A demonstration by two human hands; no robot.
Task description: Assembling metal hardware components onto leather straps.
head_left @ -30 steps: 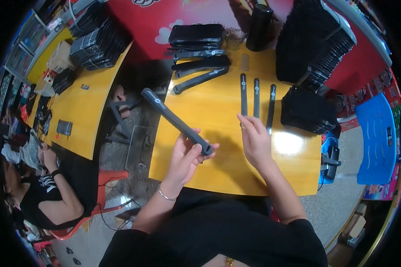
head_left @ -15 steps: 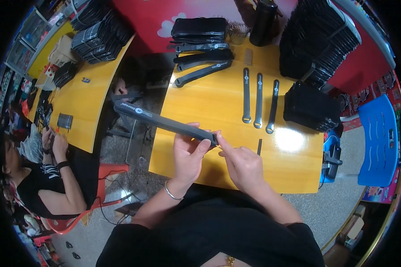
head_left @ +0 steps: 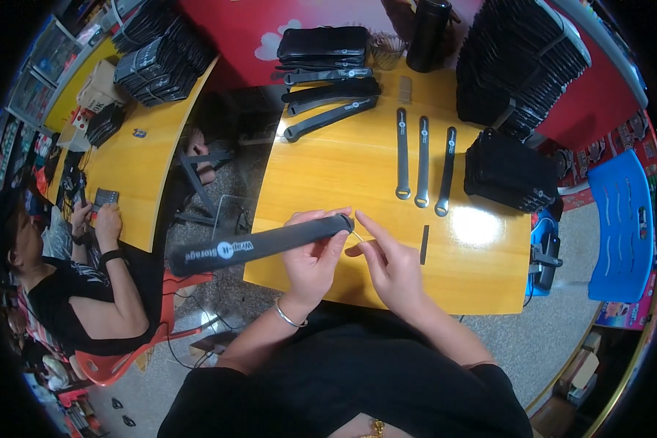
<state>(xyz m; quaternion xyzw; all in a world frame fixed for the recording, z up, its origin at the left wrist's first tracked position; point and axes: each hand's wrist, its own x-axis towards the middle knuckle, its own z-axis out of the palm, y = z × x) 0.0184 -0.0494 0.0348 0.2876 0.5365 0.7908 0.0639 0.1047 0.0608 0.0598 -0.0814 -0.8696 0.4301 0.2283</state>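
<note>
My left hand (head_left: 310,259) is closed round one end of a bundle of dark grey straps (head_left: 263,244) with white print. The bundle's far end sticks out to the left past the table edge. At the gripped end, a thin yellowish rubber band (head_left: 357,236) stretches to my right hand (head_left: 393,266). Its index finger reaches toward the strap end while the thumb and other fingers pinch the band. Three single straps (head_left: 423,162) lie side by side beyond my right hand. A short dark strip (head_left: 425,245) rests just right of that hand.
Strap bundles (head_left: 332,98) lie at the table's back left. Tall black stacks (head_left: 515,62) and a smaller stack (head_left: 511,171) stand at the right, near a blue chair (head_left: 622,226). A black bottle (head_left: 428,36) is at the back. Another person (head_left: 87,285) sits left at a second table (head_left: 135,168).
The bundle's free end has swung toward me, turning its printed side up. My right hand has shifted slightly, with the thumb now apart from the index finger. The person at left has moved their hands.
</note>
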